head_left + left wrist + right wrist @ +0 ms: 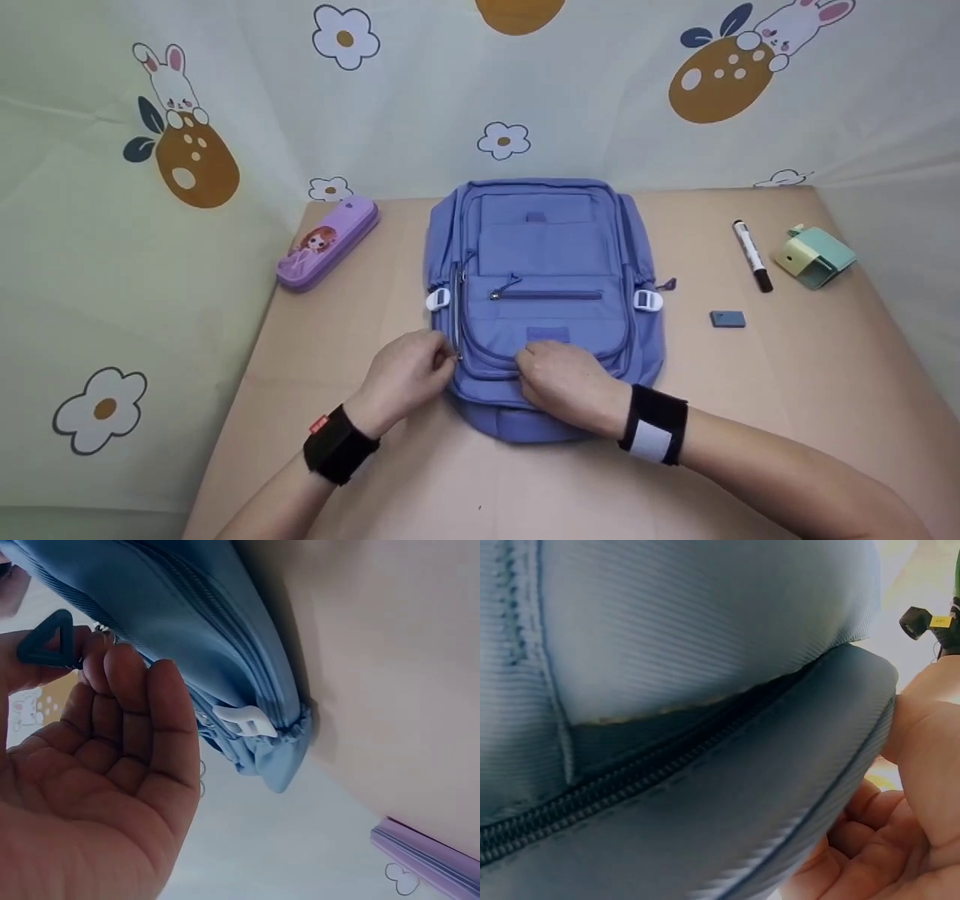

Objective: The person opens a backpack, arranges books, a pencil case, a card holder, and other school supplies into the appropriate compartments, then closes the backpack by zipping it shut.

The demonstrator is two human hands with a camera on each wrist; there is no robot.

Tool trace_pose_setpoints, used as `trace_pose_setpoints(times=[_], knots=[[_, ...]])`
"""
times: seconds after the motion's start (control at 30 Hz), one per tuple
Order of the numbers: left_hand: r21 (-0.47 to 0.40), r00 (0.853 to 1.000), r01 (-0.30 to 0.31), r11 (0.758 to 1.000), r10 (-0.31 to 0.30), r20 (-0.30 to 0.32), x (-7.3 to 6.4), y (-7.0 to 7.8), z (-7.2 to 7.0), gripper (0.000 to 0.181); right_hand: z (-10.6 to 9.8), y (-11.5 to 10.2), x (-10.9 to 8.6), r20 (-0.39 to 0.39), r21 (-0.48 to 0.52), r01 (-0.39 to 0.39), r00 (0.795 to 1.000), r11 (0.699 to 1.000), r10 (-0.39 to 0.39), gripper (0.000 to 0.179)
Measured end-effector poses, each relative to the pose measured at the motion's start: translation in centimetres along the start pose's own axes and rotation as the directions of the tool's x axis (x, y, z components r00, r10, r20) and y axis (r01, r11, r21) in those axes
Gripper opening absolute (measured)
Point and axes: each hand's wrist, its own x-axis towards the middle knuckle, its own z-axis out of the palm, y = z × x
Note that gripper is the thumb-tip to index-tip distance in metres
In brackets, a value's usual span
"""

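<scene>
A blue backpack (547, 251) lies on the table, its front pockets facing up. At its lower left side, my left hand (409, 369) pinches a zipper pull; the left wrist view shows the triangular pull (46, 645) between thumb and fingertips, beside the bag's zipper edge. My right hand (566, 382) lies over the lower front of the bag, fingers curled at the fabric. In the right wrist view, the right hand's curled fingers (862, 840) grip the edge of a fabric fold (727, 810), with a zipper track (630, 772) running along it; the fingertips are partly hidden.
A purple pencil case (328, 244) lies at the back left of the table (360, 300). On the right are a marker (752, 256), a small blue-grey block (727, 319) and a green and yellow holder (816, 256). A patterned curtain (420, 97) hangs behind.
</scene>
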Motion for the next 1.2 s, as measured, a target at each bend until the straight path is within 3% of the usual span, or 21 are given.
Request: trace_pose_setpoints(times=[0.17,0.3,0.47,0.7,1.2], knots=[[-0.007,1.000,-0.026,1.000,0.026,0.011,-0.5,0.5,0.1,0.011,0.0,0.1,-0.1,-0.022,-0.004,0.004,1.000,1.000,-0.005,0.013],[-0.021,1.000,-0.006,1.000,0.007,0.008,-0.6,0.5,0.3,0.009,-0.5,0.5,-0.3,0.011,0.025,0.003,1.000,1.000,-0.003,0.015],[-0.041,1.000,0.020,0.999,-0.020,0.010,-0.5,0.4,0.4,0.008,-2.2,1.6,-0.8,0.053,0.100,-0.025,0.998,0.995,0.019,0.010],[-0.053,0.999,0.050,0.997,-0.050,0.017,-0.6,0.3,0.3,0.008,-4.3,3.6,-2.5,0.046,0.150,-0.058,0.998,0.987,0.051,0.004],[-0.053,0.998,0.058,0.997,-0.059,-0.018,-0.8,0.0,0.6,0.010,-2.4,4.5,-5.0,0.036,0.099,0.066,0.997,0.993,-0.070,0.003]])
